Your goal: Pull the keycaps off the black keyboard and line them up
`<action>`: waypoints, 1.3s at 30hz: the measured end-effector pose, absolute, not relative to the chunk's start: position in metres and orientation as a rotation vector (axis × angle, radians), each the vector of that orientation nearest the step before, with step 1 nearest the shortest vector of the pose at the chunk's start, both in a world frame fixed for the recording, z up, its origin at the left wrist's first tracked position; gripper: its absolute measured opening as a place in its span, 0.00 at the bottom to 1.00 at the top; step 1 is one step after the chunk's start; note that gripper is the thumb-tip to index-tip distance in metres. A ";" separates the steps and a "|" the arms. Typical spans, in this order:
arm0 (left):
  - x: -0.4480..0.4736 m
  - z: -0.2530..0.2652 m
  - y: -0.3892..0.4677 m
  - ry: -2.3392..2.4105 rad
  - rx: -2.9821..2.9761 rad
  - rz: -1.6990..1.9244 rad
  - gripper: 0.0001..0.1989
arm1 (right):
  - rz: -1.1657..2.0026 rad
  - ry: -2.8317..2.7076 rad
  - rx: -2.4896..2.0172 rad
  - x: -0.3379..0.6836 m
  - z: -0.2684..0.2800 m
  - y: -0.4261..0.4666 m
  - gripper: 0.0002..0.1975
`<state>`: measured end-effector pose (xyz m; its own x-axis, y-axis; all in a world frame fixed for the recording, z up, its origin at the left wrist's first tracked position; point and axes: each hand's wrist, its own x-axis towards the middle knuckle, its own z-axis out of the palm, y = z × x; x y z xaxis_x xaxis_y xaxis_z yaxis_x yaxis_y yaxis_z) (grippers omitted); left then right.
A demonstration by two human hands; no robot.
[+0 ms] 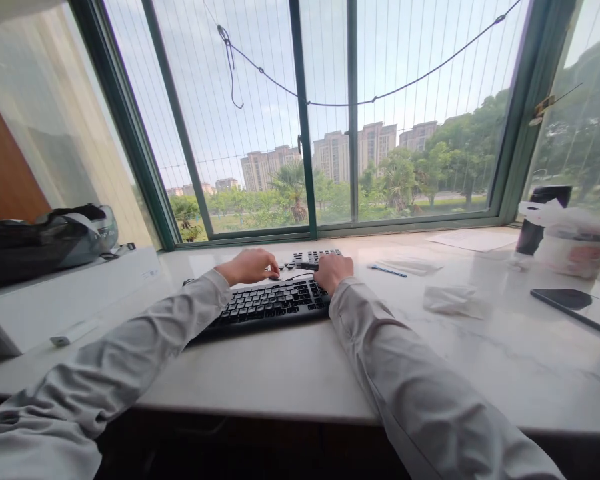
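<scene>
A black keyboard [265, 303] lies on the pale table in front of me, slightly angled. My left hand [250, 266] is above its back edge, with thumb and fingers pinched together and pointing down. What they hold, if anything, I cannot make out; a small dark piece [275, 278] is just below the fingertips. At the keyboard's right back corner, my right hand [334, 271] is closed round a dark elongated object [306, 265] that points left. Loose dark keycaps [325, 254] lie in rows behind the keyboard. A thin dark cable [299, 275] runs between my hands.
To the right lie a blue stick-like tool [389, 271], crumpled clear plastic [455, 302] and a dark tablet or phone [575, 300]. A bagged tub [575, 243] is at far right. At left, a white box [70, 300] bears a black bag [45, 240]. Windows [310, 120] rise behind the table.
</scene>
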<state>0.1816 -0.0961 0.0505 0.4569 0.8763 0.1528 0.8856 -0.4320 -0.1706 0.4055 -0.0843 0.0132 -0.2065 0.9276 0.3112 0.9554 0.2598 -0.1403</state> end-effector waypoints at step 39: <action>0.046 0.047 -0.141 -1.921 -2.048 -0.554 0.16 | 1.361 -1.097 -0.502 0.368 -0.004 -0.090 0.19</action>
<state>0.0461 -0.1407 0.0467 0.0428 0.8886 0.4567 0.9953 -0.0777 0.0579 0.3677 -0.0896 -0.0036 -0.1505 0.9329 0.3273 -0.5179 0.2076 -0.8298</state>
